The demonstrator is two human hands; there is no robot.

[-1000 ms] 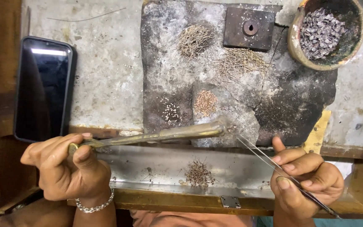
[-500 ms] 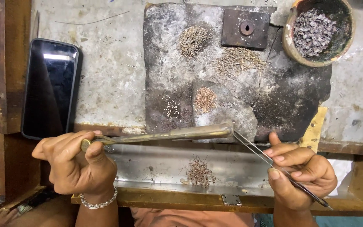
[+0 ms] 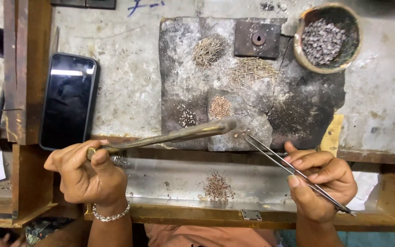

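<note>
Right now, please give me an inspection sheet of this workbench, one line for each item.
Surface: grey stained bench top, dark scorched slab on it.
Job's things: brass torch tube in left hand; tweezers in right hand; both tips meet at the slab's front edge.
Clutter: bowl of grey bits, piles of fine wire, square metal block, phone, wire pile in tray.
Hands: both closed on tools.
Cables: nothing seen.
Surroundings: wooden frame.

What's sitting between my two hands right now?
In the head view, a small heap of fine wire bits lies in the metal tray between left hand and right hand.
</note>
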